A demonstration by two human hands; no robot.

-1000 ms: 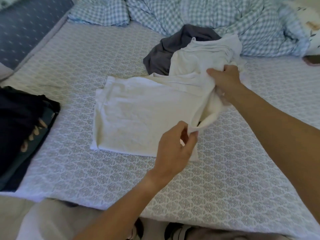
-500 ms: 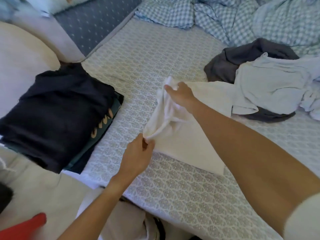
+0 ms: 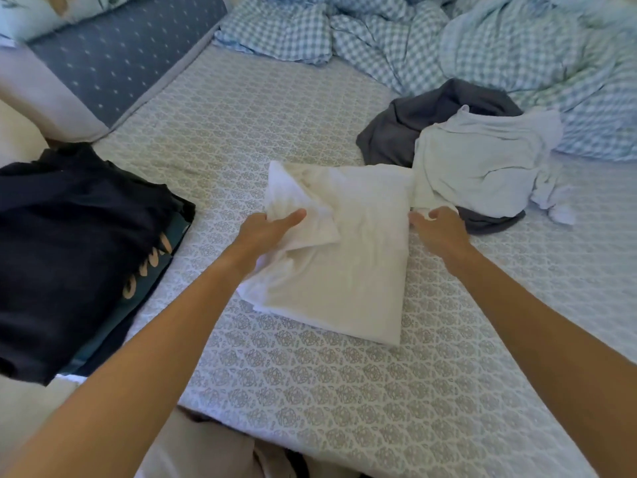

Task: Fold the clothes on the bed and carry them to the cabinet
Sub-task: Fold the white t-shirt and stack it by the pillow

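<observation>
Both hands were on a cream shirt (image 3: 348, 257) lying half folded on the patterned bed sheet (image 3: 379, 391). The left hand (image 3: 267, 229) gripped the bunched left flap, thumb on top. The right hand (image 3: 439, 229) had its curled fingers at the shirt's far right corner, though I couldn't tell exactly how it was gripping. Just behind that sat a pale crumpled garment (image 3: 482, 160) on top of a dark grey one (image 3: 431, 115). A folded black top with tan lettering (image 3: 76, 243) sat on the left, and a blue checked duvet (image 3: 465, 46) was heaped at the back.
</observation>
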